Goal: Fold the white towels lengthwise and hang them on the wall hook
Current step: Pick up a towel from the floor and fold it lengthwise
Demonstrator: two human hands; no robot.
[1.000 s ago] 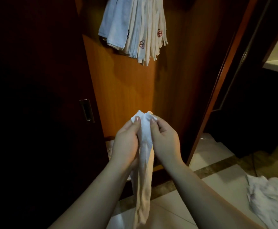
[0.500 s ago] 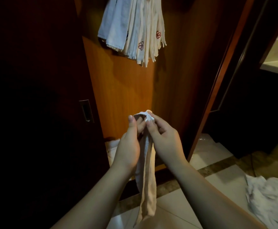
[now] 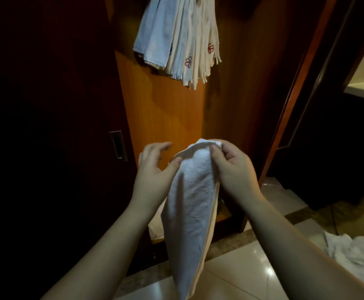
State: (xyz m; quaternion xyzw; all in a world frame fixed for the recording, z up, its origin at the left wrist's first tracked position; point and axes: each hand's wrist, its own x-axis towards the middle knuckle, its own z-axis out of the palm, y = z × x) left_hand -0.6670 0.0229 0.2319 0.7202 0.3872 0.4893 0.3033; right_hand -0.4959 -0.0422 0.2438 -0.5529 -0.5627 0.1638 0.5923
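Dim wardrobe alcove, orange-brown wooden back panel (image 3: 166, 118) lit at centre; dark sliding door (image 3: 47, 126) at left with a recessed metal pull handle (image 3: 118, 145); glossy pale tiled floor (image 3: 237, 276) below with a darker stone strip across it.

Bundle of hung white towels (image 3: 183, 40) high on the panel, folded narrow and hanging straight down; two carry small red flower embroidery; the hook itself is out of view above the frame edge.

White terry towel in hand (image 3: 190, 208) held in front of the panel, well below the hung bundle; it hangs as a long narrow fold from chest height toward the floor, cream edge along its right side.

Right hand (image 3: 231, 167) pinches the towel's top corner, thumb in front, fingers (image 3: 214, 149) curled behind the cloth; left hand (image 3: 155, 169) just beside it, thumb tip touching the towel's upper left edge, other fingers spread and loosely bent, not closed on anything.

Crumpled heap of white towels (image 3: 354, 254) on the floor at lower right, well apart from the hands; pale cloth (image 3: 155, 224) in the wardrobe bottom behind the left forearm, partly hidden.
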